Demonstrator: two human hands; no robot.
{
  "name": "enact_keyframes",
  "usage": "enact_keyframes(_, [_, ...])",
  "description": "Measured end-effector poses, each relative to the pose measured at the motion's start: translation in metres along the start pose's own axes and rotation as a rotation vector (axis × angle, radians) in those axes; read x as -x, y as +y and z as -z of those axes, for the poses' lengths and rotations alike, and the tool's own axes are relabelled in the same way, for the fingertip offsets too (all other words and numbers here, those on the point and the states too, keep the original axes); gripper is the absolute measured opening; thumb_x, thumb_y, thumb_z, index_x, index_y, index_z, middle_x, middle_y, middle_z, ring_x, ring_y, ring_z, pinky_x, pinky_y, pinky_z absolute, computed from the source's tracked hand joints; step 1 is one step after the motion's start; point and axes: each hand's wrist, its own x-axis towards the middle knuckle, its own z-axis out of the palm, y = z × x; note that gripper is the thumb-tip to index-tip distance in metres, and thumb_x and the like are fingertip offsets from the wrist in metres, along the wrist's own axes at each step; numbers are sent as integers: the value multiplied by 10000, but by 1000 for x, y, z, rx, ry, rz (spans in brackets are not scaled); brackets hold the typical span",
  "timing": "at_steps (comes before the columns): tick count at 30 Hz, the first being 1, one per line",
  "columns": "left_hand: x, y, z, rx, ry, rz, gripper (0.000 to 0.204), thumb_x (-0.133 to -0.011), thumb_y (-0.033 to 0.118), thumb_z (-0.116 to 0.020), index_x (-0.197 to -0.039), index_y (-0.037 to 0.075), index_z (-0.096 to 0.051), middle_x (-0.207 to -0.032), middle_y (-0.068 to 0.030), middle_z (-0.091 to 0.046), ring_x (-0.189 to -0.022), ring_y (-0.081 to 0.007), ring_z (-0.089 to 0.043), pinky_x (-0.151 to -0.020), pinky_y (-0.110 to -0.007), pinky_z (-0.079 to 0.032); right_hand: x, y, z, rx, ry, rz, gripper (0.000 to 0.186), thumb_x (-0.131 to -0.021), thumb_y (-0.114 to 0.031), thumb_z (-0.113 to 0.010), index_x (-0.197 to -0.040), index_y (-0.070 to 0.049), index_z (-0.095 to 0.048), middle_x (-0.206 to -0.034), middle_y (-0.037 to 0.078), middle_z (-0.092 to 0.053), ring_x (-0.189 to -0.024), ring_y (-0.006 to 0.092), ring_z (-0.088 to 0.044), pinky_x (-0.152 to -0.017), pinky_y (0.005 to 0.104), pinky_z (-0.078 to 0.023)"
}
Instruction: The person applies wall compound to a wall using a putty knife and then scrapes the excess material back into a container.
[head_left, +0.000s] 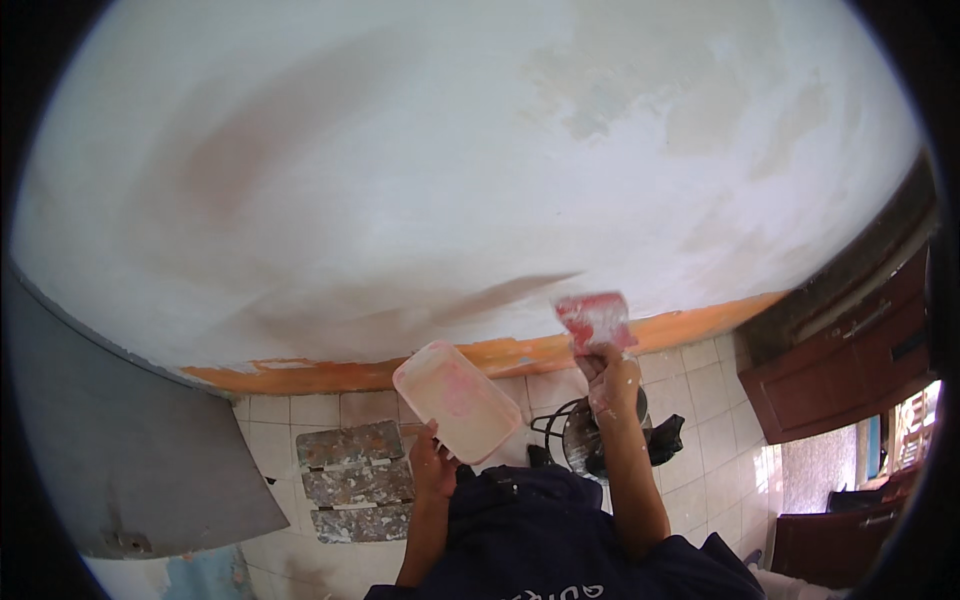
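Note:
My left hand (433, 464) is closed on the near edge of a shallow pale pink plastic tray (497, 391), its inside coated with a cream-coloured layer. In my right hand (604, 379) is a red putty knife (596, 320), its wide blade smeared with white. The blade is raised in front of the lower part of a whitish wall (440, 220). Whether it touches the wall I cannot tell. Uneven patches of white and grey-beige cover the wall, and an orange strip (290, 376) with a ragged upper edge runs along its foot.
A paint-spattered slatted wooden bench (356, 484) stands on the tiled floor (700, 390) at left. Below my right forearm is a round stool (580, 440) with a black bag (665, 440) beside it. A grey panel (130, 430) fills the left side; a brown wooden door (840, 375) is at right.

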Motion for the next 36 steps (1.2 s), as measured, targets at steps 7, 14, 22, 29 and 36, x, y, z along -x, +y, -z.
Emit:
enact_keyframes(7, [8, -2, -15, -28, 86, 2, 485, -819, 364, -613, -1148, 22, -515, -1051, -95, -559, -931, -198, -582, -682, -339, -529, -56, 48, 68, 99, 34, -63, 153, -832, -22, -502, -892, 114, -541, -943, 210, -598, -885, 326, -632, -821, 401, -546])
enact_keyframes(14, [16, -7, -28, -75, 124, 1, 457, -830, 354, -597, -1134, 21, -524, -1038, -99, -561, -919, -207, -585, -686, -349, -527, -97, 26, 23, 44, -70, 33, 109, -824, -4, -527, -809, 100, -557, -873, 185, -609, -836, 308, -634, -820, 399, -551])
enact_keyframes(22, [18, -18, -34, -85, 177, -24, 446, -844, 345, -584, -1136, 15, -517, -1023, -100, -557, -913, -208, -580, -681, -366, -531, -49, -86, -87, 41, -173, 222, 94, -795, 24, -540, -773, 115, -549, -823, 188, -609, -783, 291, -641, -810, 367, -557])
enact_keyframes(29, [20, -20, -42, -81, 147, 10, 549, -820, 359, -612, -1238, 39, -458, -1141, -101, -519, -1059, -240, -519, -821, -409, -475, -64, -5, 16, 137, 34, 53, 94, -782, 36, -561, -802, 125, -537, -839, 178, -599, -773, 273, -648, -718, 365, -587])
enact_keyframes(36, [23, -19, -42, -83, 174, 6, 534, -824, 352, -604, -1227, 30, -463, -1146, -99, -518, -1064, -241, -520, -821, -414, -481, -112, -23, -53, 33, -85, 175, 106, -787, 22, -544, -756, 123, -536, -810, 189, -608, -772, 298, -653, -751, 375, -575])
